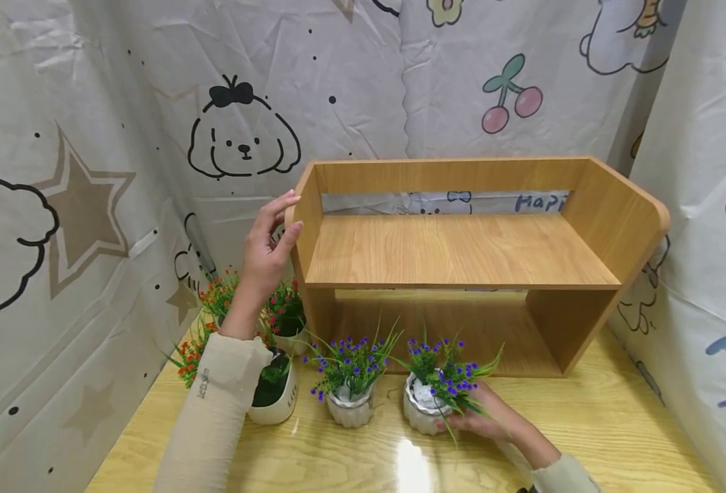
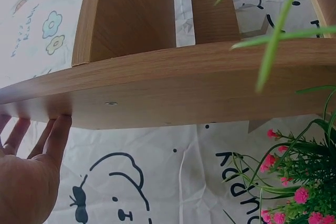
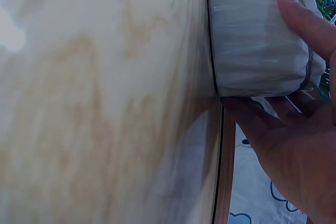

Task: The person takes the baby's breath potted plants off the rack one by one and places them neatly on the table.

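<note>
A two-tier wooden shelf [image 1: 461,250] stands on the table. At the outer face of its left side panel, my left hand [image 1: 267,243] rests its fingertips near the upper edge; the left wrist view shows these fingers [image 2: 56,137] fairly straight against the wood. My right hand [image 1: 486,414] grips a white fluted pot [image 1: 421,411] with purple flowers [image 1: 455,376], thumb on one side and fingers around the other. In the right wrist view, the pot [image 3: 257,40] sits right at the table surface. A matching pot [image 1: 350,411] with purple flowers stands just left of it.
Left of the shelf, partly behind my left forearm, are several potted plants: a white pot [image 1: 279,404], orange flowers [image 1: 217,298] and pink-red flowers [image 1: 285,301]. The wood-grain table [image 1: 332,465] lies beneath everything. Printed white curtains [image 1: 363,89] enclose the back and sides.
</note>
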A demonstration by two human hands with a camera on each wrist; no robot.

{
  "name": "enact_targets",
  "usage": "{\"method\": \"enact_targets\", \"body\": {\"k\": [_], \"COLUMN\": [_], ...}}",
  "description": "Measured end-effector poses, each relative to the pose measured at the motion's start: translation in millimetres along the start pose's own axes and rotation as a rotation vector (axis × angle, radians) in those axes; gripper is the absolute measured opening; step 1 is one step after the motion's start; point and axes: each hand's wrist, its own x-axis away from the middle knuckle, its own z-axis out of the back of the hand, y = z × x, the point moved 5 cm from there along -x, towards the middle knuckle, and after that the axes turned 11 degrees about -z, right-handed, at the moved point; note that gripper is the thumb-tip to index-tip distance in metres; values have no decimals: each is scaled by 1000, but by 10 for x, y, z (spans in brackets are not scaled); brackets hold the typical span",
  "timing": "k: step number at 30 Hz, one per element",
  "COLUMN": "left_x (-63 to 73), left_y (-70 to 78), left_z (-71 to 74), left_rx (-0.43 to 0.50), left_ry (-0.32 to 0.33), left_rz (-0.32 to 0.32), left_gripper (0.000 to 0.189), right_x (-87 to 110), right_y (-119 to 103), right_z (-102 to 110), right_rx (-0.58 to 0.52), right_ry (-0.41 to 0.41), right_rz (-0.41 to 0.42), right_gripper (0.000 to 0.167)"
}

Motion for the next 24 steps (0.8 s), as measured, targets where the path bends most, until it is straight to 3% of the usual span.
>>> {"method": "enact_targets", "body": {"k": [8, 24], "left_x": [-5, -3], "left_y": [22, 41], "left_z": [-4, 9], "left_rx": [8, -1], "left_ry": [-7, -12], "left_rz": [15, 27], "left_gripper": [42, 44], "right_x": [-13, -7], "right_y": [-15, -13], "right_z": [22, 20], "right_rx": [-37, -45], "right_ry": [-13, -43], "right_rz": [85, 29], "right_gripper": [60, 60]}}
